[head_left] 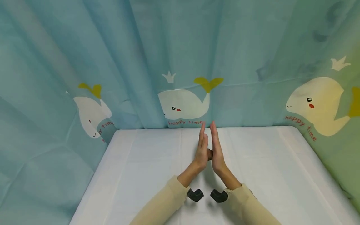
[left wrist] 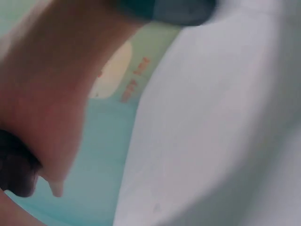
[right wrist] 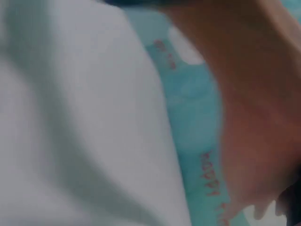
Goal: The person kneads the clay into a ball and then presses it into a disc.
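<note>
Both of my hands are raised over the middle of the white table (head_left: 140, 162), palms facing each other and fingers straight, pointing away from me. My left hand (head_left: 202, 147) and right hand (head_left: 216, 148) nearly meet. A small dark brown object (head_left: 209, 154) sits pressed between the lower palms; what it is I cannot tell. The blurred left wrist view shows my left palm (left wrist: 47, 94) with the dark object (left wrist: 16, 172) against it. The right wrist view shows my right palm (right wrist: 254, 108), also blurred.
A teal curtain (head_left: 140, 62) printed with white whales hangs close behind and around the table on the left, back and right. The table's white cover (left wrist: 211, 132) fills the wrist views. Black wrist cameras (head_left: 195, 194) sit under my beige sleeves.
</note>
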Demonstrator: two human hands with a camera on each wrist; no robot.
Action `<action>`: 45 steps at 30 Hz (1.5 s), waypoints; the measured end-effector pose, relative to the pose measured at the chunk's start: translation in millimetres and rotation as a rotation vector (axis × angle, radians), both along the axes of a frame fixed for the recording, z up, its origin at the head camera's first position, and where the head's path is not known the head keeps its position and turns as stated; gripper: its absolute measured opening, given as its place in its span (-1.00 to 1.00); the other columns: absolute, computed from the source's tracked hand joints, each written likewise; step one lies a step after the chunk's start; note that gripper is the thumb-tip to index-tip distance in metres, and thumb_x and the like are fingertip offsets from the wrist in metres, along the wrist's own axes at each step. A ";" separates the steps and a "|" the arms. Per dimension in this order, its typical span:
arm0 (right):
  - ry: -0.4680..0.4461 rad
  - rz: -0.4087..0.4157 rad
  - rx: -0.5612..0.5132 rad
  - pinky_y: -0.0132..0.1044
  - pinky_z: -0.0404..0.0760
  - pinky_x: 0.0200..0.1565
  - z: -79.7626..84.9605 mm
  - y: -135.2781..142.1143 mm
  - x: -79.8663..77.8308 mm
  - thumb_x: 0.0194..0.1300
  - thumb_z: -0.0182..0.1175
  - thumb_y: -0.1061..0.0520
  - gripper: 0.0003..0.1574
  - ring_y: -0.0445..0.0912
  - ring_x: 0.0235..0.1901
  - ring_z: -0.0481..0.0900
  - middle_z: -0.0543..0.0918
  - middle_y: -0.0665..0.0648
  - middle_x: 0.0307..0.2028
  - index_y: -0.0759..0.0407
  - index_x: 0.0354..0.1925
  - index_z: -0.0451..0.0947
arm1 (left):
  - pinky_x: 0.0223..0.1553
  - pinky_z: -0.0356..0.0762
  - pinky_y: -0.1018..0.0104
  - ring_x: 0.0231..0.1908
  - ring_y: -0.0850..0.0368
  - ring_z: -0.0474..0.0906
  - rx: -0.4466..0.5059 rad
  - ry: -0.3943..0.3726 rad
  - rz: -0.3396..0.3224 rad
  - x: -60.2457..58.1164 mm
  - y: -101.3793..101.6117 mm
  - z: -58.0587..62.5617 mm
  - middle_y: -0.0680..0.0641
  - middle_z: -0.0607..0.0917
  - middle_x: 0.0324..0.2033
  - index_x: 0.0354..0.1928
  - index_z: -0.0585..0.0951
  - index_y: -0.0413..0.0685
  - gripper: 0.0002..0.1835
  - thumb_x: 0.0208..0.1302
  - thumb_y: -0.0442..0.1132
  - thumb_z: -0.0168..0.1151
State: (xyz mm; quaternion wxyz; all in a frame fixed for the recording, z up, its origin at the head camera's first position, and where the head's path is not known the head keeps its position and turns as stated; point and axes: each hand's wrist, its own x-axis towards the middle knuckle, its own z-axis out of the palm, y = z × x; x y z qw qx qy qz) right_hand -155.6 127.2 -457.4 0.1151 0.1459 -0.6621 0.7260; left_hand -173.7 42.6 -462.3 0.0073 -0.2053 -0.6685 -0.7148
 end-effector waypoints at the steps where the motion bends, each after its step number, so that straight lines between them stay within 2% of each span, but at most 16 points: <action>1: -0.007 -0.010 -0.009 -0.02 -0.07 0.47 1.7 3.0 -1.9 0.69 -0.56 -0.18 -0.31 -0.15 0.60 -0.27 -0.18 -0.13 0.64 -0.27 0.67 -0.26 | -0.38 0.38 0.36 -0.29 0.34 0.44 -0.014 0.000 -0.026 3.1 1.1 -0.6 0.05 -0.13 0.63 0.67 -0.20 0.23 -0.33 0.65 0.18 -0.52; 3: -0.025 -0.018 -0.036 -0.08 -0.05 0.45 4.1 8.9 -6.1 0.68 -0.54 -0.20 -0.32 -0.21 0.59 -0.27 -0.18 -0.19 0.63 -0.35 0.66 -0.25 | -0.44 0.35 0.34 -0.39 0.31 0.37 -0.009 -0.001 -0.059 9.9 4.4 -0.6 0.09 -0.14 0.63 0.67 -0.20 0.27 -0.34 0.64 0.19 -0.53; 5: -0.022 -0.013 -0.041 -0.10 -0.04 0.44 5.2 13.4 -9.2 0.68 -0.50 -0.18 -0.31 -0.22 0.58 -0.30 -0.21 -0.21 0.63 -0.35 0.66 -0.26 | 0.01 0.44 0.25 0.10 0.30 0.41 0.010 -0.007 -0.059 16.0 7.6 0.5 0.12 -0.16 0.63 0.67 -0.19 0.27 -0.34 0.64 0.17 -0.55; 6: -0.020 -0.009 -0.039 -0.12 -0.02 0.42 5.0 14.7 -10.2 0.67 -0.48 -0.18 -0.31 -0.24 0.58 -0.31 -0.21 -0.22 0.63 -0.35 0.66 -0.26 | 0.22 0.33 0.14 0.34 0.27 0.25 0.033 -0.020 -0.060 18.9 8.7 1.9 0.13 -0.16 0.63 0.67 -0.19 0.28 -0.35 0.64 0.17 -0.56; 7: -0.011 -0.003 -0.032 -0.09 -0.23 0.47 4.5 15.5 -10.9 0.67 -0.45 -0.17 -0.30 -0.25 0.58 -0.35 -0.23 -0.22 0.63 -0.32 0.66 -0.27 | 0.35 0.23 0.04 0.41 0.18 0.21 0.058 -0.030 -0.058 21.2 9.4 3.9 0.12 -0.16 0.63 0.67 -0.19 0.27 -0.35 0.63 0.16 -0.57; 9: 0.004 0.007 -0.025 -0.20 -0.15 0.45 2.7 15.6 -10.8 0.67 -0.41 -0.13 -0.27 -0.23 0.58 -0.35 -0.27 -0.18 0.64 -0.25 0.67 -0.28 | 0.53 -0.23 -0.05 0.59 0.17 -0.25 0.108 -0.042 -0.042 23.5 9.7 8.7 0.11 -0.17 0.63 0.67 -0.19 0.24 -0.34 0.63 0.16 -0.59; 14: 0.018 0.033 -0.016 -0.48 0.20 0.19 -1.7 7.7 -6.1 0.67 -0.41 -0.09 -0.27 -0.20 0.55 -0.19 -0.29 -0.11 0.65 -0.15 0.68 -0.26 | 0.53 -0.32 -0.12 0.61 0.02 -0.28 0.182 -0.046 -0.010 19.3 5.7 21.4 0.03 -0.19 0.63 0.67 -0.22 0.16 -0.29 0.62 0.22 -0.60; 17: 0.016 0.057 -0.012 -0.51 0.11 0.25 -3.1 1.7 -0.4 0.68 -0.42 -0.09 -0.27 -0.32 0.54 -0.21 -0.25 -0.09 0.65 -0.11 0.68 -0.24 | 0.53 -0.32 -0.16 0.60 -0.02 -0.27 0.189 -0.031 0.018 12.7 4.1 23.8 0.00 -0.18 0.63 0.67 -0.21 0.16 -0.31 0.63 0.19 -0.59; 18: 0.015 0.063 -0.012 -0.52 0.21 0.16 -3.4 0.3 1.6 0.68 -0.43 -0.10 -0.27 -0.35 0.46 0.04 -0.24 -0.08 0.65 -0.10 0.68 -0.24 | 0.53 -0.31 -0.16 0.60 -0.01 -0.26 0.182 -0.019 0.030 10.9 3.6 23.8 0.01 -0.17 0.63 0.67 -0.20 0.16 -0.32 0.63 0.17 -0.58; 21: 0.009 0.072 -0.039 -0.52 0.22 0.17 -2.3 -1.6 6.3 0.69 -0.49 -0.12 -0.29 -0.40 0.42 0.09 -0.23 -0.07 0.65 -0.12 0.68 -0.24 | 0.54 -0.25 -0.09 0.60 0.06 -0.22 0.143 0.032 0.052 5.3 4.3 19.5 0.01 -0.15 0.64 0.67 -0.17 0.16 -0.32 0.65 0.17 -0.55; 24: 0.019 0.053 -0.067 -0.37 0.07 0.38 2.3 -0.3 8.0 0.70 -0.52 -0.11 -0.30 -0.33 0.48 0.06 -0.19 -0.07 0.65 -0.14 0.68 -0.23 | 0.54 -0.20 -0.09 0.60 0.12 -0.21 0.104 0.063 0.041 3.5 6.4 11.0 -0.01 -0.13 0.64 0.67 -0.16 0.12 -0.30 0.64 0.19 -0.51; 25: 0.024 0.048 -0.066 -0.25 -0.13 0.48 4.5 0.4 8.1 0.70 -0.51 -0.10 -0.31 -0.28 0.57 -0.20 -0.18 -0.06 0.65 -0.14 0.68 -0.23 | 0.53 -0.19 -0.11 0.60 0.12 -0.20 0.100 0.068 0.035 3.2 7.1 7.9 -0.03 -0.12 0.64 0.67 -0.16 0.10 -0.29 0.64 0.20 -0.49; 27: 0.026 0.037 -0.048 -0.04 -0.32 0.51 8.3 1.0 8.2 0.69 -0.48 -0.11 -0.30 -0.22 0.59 -0.26 -0.14 -0.10 0.64 -0.18 0.67 -0.23 | 0.53 -0.18 -0.13 0.60 0.12 -0.20 0.106 0.071 0.037 2.9 7.8 2.9 -0.04 -0.11 0.64 0.67 -0.15 0.08 -0.30 0.64 0.17 -0.48; 33: 0.010 0.050 -0.004 0.26 -0.35 0.46 14.1 -1.6 13.7 0.65 -0.42 -0.17 -0.26 -0.17 0.60 -0.28 -0.12 -0.15 0.63 -0.30 0.66 -0.28 | 0.52 -0.17 -0.17 0.60 0.06 -0.16 0.127 0.079 0.090 -2.8 6.7 -3.3 -0.01 -0.05 0.63 0.67 -0.10 0.09 -0.35 0.65 0.05 -0.48; 39: 0.026 0.010 0.019 0.21 -0.37 0.48 16.9 2.2 9.8 0.66 -0.41 -0.12 -0.27 -0.14 0.60 -0.26 -0.10 -0.09 0.63 -0.22 0.67 -0.25 | 0.51 -0.14 -0.20 0.60 0.01 -0.21 0.165 -0.020 -0.024 6.9 11.5 -6.4 -0.04 -0.09 0.63 0.67 -0.17 0.17 -0.35 0.64 0.09 -0.51; 45: 0.020 -0.023 0.048 0.18 -0.26 0.49 12.9 10.8 0.3 0.66 -0.41 -0.11 -0.27 -0.13 0.60 -0.21 -0.08 -0.05 0.63 -0.20 0.67 -0.23 | 0.54 -0.16 -0.10 0.61 -0.05 -0.33 0.228 -0.093 -0.127 17.0 12.2 8.1 -0.05 -0.19 0.63 0.67 -0.27 0.28 -0.32 0.63 0.20 -0.54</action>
